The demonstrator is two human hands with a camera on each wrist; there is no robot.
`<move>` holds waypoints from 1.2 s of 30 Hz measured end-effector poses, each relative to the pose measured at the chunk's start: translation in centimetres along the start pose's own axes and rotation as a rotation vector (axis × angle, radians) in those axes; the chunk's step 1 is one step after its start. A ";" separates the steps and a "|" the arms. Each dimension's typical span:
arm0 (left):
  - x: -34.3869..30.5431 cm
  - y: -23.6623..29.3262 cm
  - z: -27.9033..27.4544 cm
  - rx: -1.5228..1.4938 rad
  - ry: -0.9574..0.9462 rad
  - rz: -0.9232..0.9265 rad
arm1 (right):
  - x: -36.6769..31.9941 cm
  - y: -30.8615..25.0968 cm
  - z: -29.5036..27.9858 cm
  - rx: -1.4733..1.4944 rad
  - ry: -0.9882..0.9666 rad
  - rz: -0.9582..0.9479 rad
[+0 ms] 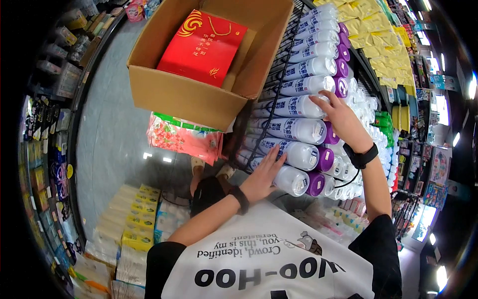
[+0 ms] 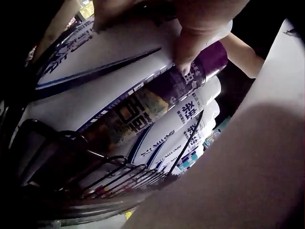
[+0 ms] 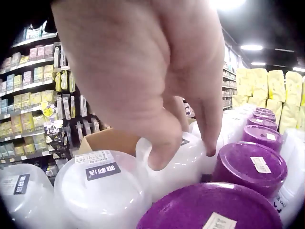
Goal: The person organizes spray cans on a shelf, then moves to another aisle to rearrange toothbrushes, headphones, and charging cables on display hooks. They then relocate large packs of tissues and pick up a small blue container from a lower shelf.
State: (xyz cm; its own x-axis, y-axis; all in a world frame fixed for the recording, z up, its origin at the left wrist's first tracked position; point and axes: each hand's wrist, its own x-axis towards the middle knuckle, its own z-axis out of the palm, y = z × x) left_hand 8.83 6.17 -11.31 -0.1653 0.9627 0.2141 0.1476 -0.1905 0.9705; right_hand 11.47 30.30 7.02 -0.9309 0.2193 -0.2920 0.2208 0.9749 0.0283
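Observation:
White air freshener cans [image 1: 303,129] with blue lettering stand in rows on a black wire rack, beside purple-capped cans [image 1: 325,159]. My right hand [image 1: 343,117] grips one white can [image 1: 291,106] by its top. Thumb and a finger lie on either side of its clear cap [image 3: 186,164] in the right wrist view. My left hand [image 1: 266,172] rests with its fingers laid over a white can [image 1: 298,153] near my body. In the left wrist view its thumb touches a purple can [image 2: 183,78] beside a white can [image 2: 109,62].
An open cardboard box [image 1: 184,92] holding a red gift bag [image 1: 204,50] stands left of the rack. A pink package [image 1: 184,137] juts out below it. Yellow bags [image 1: 378,42] line the far right side. Tissue packs [image 1: 139,219] are stacked at lower left.

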 end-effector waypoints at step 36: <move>-0.3 -0.4 0.3 -0.013 -0.058 -0.023 | 2.9 3.9 1.2 0.063 0.178 0.238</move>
State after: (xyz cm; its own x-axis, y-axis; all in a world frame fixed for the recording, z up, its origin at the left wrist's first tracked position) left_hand 9.15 6.06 -11.79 -0.1112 0.9763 0.1856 0.1314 -0.1707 0.9765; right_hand 9.94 34.68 5.08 -0.8859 0.4502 -0.1123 0.4515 0.8922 0.0149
